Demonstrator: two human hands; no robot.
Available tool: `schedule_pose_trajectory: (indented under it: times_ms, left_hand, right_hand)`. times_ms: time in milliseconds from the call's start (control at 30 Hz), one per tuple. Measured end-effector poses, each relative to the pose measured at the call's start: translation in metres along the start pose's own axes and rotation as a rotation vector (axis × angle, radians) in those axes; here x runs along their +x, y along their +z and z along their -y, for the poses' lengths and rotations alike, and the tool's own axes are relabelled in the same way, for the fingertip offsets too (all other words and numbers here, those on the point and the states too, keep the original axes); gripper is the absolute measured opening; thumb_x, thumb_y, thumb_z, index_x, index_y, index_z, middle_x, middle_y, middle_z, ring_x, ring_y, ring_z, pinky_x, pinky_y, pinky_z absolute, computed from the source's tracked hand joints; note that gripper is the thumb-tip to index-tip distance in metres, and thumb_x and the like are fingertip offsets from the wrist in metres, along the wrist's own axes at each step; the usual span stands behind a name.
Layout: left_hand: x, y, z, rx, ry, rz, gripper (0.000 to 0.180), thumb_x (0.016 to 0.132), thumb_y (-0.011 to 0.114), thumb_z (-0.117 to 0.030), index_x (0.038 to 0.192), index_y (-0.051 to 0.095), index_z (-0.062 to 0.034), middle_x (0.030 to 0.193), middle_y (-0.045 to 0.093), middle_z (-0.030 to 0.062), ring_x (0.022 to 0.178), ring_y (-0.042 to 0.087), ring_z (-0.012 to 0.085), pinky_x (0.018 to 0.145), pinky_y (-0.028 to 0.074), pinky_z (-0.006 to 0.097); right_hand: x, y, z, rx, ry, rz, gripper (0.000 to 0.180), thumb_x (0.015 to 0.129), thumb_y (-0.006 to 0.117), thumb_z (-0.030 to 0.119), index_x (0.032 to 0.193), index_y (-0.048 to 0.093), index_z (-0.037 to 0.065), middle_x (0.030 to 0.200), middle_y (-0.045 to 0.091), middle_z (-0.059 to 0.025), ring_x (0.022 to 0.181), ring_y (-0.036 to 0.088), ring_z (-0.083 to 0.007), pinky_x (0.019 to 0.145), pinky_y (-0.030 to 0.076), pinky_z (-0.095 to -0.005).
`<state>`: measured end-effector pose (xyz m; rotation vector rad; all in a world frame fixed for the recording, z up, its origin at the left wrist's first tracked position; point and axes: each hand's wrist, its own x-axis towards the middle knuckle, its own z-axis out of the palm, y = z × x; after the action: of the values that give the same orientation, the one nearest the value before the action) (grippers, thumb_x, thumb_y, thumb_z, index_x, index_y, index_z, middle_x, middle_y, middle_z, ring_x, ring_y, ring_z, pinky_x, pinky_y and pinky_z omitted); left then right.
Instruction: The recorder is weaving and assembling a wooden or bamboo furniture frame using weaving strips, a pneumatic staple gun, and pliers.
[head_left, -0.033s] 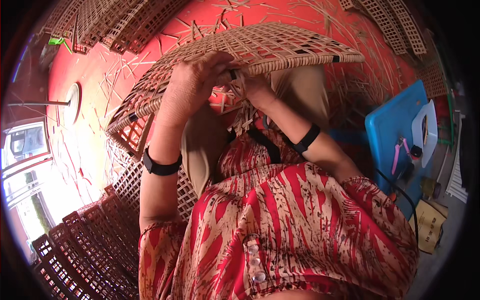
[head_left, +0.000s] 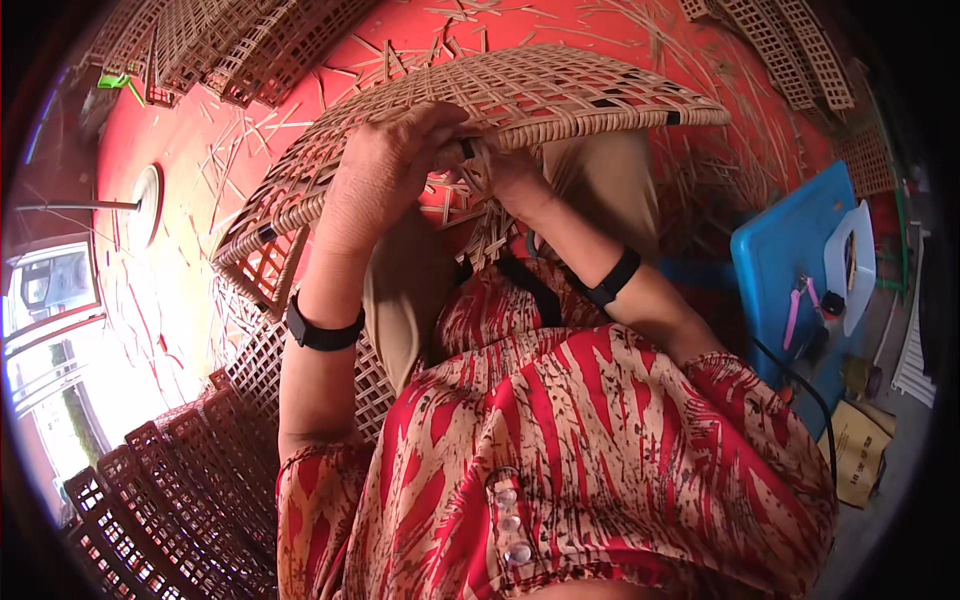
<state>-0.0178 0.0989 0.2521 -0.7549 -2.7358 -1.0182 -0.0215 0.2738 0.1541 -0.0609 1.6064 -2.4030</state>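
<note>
A curved rattan panel (head_left: 480, 90) in open lattice weave lies across my knees, its wrapped rim (head_left: 590, 124) towards me. Dark bands mark the rim in places. My left hand (head_left: 388, 158) is closed over this rim, left of the middle, with its fingers curled across the top. Just to its right, my right hand (head_left: 512, 178) is closed in a pinch below the rim, beside a black band. What those right fingertips hold is too small and hidden to make out. The fingertips of both hands nearly meet.
Cut strips litter the red floor (head_left: 590, 25). Brown lattice pieces stand at lower left (head_left: 165, 490), upper left (head_left: 215, 50) and upper right (head_left: 775, 45). At right, a blue stool (head_left: 775, 240) bears a pink-handled tool (head_left: 793, 312) and a white container (head_left: 857, 290). A round base (head_left: 147, 208) stands left.
</note>
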Motion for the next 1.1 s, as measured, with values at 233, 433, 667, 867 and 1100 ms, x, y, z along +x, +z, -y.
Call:
schedule_pose_trajectory:
  times_ms: [233, 433, 667, 867, 1100]
  left_hand:
    - [-0.002, 0.007, 0.001, -0.006, 0.055, -0.115, 0.019, 0.099, 0.060, -0.014, 0.116, 0.069, -0.0094, 0.092, 0.074, 0.0134, 0.086, 0.073, 0.0323, 0.074, 0.057, 0.042]
    - [-0.002, 0.008, 0.004, -0.002, 0.102, -0.130, 0.018, 0.101, 0.057, -0.015, 0.115, 0.068, -0.0111, 0.089, 0.074, 0.0138, 0.084, 0.072, 0.0339, 0.072, 0.057, 0.044]
    - [0.000, 0.007, 0.004, 0.017, 0.137, -0.126, 0.017, 0.100, 0.058, -0.013, 0.114, 0.068, -0.0114, 0.092, 0.074, 0.0120, 0.085, 0.072, 0.0336, 0.072, 0.057, 0.044]
    - [-0.003, 0.006, 0.001, 0.018, 0.064, -0.097, 0.019, 0.099, 0.061, -0.008, 0.114, 0.072, -0.0085, 0.094, 0.076, 0.0102, 0.087, 0.076, 0.0262, 0.077, 0.058, 0.036]
    - [-0.003, 0.007, 0.004, 0.062, 0.092, -0.103, 0.018, 0.099, 0.061, -0.008, 0.113, 0.072, -0.0090, 0.092, 0.076, 0.0096, 0.081, 0.075, 0.0248, 0.074, 0.058, 0.036]
  right_hand:
    - [-0.006, 0.003, 0.001, 0.073, -0.090, 0.038, 0.022, 0.104, 0.059, 0.015, 0.119, 0.067, 0.000, 0.097, 0.076, -0.0091, 0.080, 0.073, -0.0143, 0.067, 0.061, -0.0284]
    - [0.000, -0.016, -0.016, -0.090, -0.061, -0.007, 0.025, 0.106, 0.058, 0.020, 0.114, 0.070, -0.001, 0.091, 0.076, -0.0080, 0.074, 0.068, -0.0091, 0.061, 0.053, -0.0242]
    - [-0.003, -0.019, -0.018, -0.110, -0.049, 0.065, 0.028, 0.105, 0.059, 0.023, 0.113, 0.073, 0.000, 0.090, 0.076, -0.0074, 0.074, 0.069, -0.0097, 0.065, 0.056, -0.0252]
    - [-0.012, -0.012, -0.010, -0.046, -0.053, 0.049, 0.028, 0.103, 0.063, 0.024, 0.113, 0.074, 0.000, 0.095, 0.077, -0.0064, 0.079, 0.070, -0.0102, 0.071, 0.058, -0.0256]
    - [-0.011, -0.019, -0.013, -0.035, -0.043, 0.144, 0.023, 0.101, 0.066, 0.019, 0.110, 0.075, 0.000, 0.095, 0.077, -0.0055, 0.080, 0.070, -0.0098, 0.074, 0.057, -0.0267]
